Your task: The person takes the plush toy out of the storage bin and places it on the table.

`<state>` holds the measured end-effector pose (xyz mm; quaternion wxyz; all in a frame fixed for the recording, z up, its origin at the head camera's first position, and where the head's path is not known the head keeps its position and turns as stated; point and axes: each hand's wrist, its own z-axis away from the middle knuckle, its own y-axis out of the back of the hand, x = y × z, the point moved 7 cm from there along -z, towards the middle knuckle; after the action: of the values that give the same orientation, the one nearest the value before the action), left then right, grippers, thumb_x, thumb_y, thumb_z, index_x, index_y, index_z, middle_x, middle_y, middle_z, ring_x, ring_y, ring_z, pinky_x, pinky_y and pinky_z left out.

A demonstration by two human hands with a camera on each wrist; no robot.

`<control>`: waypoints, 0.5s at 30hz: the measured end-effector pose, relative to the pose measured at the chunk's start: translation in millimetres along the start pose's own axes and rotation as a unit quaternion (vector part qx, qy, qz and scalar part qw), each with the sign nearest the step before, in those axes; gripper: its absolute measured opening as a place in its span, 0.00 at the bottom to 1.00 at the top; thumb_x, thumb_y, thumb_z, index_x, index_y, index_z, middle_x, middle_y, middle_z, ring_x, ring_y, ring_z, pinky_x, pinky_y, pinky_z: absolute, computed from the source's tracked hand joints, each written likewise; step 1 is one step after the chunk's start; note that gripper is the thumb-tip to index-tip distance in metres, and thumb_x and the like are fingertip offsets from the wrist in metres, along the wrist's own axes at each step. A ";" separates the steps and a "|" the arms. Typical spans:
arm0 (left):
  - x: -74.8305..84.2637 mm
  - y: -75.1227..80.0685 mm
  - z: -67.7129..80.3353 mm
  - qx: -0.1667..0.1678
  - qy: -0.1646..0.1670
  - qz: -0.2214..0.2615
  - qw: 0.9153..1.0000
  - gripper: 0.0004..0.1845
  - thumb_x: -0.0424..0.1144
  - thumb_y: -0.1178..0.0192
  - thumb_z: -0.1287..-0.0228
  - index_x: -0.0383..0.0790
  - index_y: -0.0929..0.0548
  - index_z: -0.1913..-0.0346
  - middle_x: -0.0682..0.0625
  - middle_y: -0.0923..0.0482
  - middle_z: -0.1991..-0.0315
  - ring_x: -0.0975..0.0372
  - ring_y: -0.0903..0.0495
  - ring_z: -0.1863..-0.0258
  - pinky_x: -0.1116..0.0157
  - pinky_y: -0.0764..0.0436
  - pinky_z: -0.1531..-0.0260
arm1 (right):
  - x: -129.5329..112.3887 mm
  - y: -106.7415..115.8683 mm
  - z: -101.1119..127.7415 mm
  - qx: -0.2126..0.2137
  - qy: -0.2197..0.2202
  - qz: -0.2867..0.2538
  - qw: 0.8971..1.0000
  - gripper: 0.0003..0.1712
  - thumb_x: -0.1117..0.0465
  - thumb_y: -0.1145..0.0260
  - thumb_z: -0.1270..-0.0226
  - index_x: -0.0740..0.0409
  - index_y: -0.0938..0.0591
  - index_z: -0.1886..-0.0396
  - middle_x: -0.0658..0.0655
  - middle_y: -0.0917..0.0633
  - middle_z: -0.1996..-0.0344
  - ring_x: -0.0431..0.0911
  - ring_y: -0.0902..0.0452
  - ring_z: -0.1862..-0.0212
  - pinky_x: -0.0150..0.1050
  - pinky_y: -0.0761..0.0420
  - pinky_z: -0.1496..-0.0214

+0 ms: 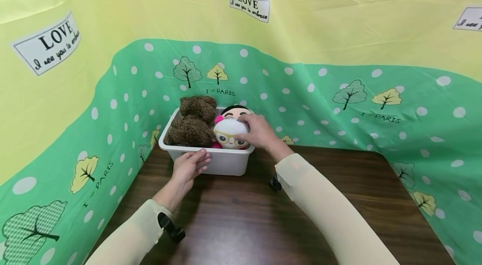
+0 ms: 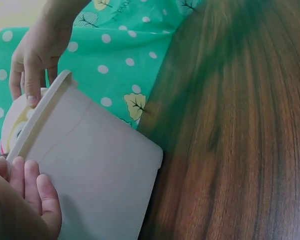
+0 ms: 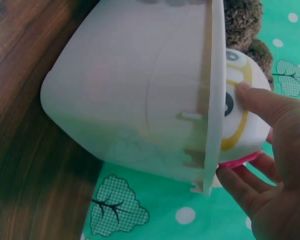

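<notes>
The bin (image 1: 211, 160) sits at twelve o'clock on the table (image 1: 263, 215), already holding a brown bear (image 1: 193, 125). The right hand (image 1: 260, 131) grips the white doll (image 1: 229, 133) in it; the left hand (image 1: 188, 166) steadies the near wall, fingers flat. Whether the doll is settled, I cannot tell.

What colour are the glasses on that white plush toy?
Yellow glasses on the white plush toy, clearest in the head view.

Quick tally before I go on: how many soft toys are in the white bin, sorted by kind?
Brown teddy bears: 1
White plush heads with yellow glasses: 1, gripped by the right hand
Dark-haired plush dolls: 1
Total: 3 visible in the white bin, which the left hand touches.
</notes>
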<state>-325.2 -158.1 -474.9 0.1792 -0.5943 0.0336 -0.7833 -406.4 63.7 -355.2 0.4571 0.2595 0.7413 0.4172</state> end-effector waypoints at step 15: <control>2.4 -2.0 6.3 0.028 -0.003 0.019 0.999 0.17 0.43 0.30 0.43 0.38 0.21 0.55 0.52 0.12 0.68 0.63 0.13 0.66 0.69 0.17 0.73 | -6.2 15.4 2.6 0.049 -0.007 -0.005 0.999 0.25 0.48 0.23 0.49 0.47 0.18 0.51 0.49 0.16 0.54 0.44 0.23 0.55 0.42 0.20 0.52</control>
<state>-320.3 -156.0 -470.2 0.2113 -0.5904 0.0225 -0.7786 -401.2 67.9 -339.7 0.4509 0.2810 0.7590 0.3763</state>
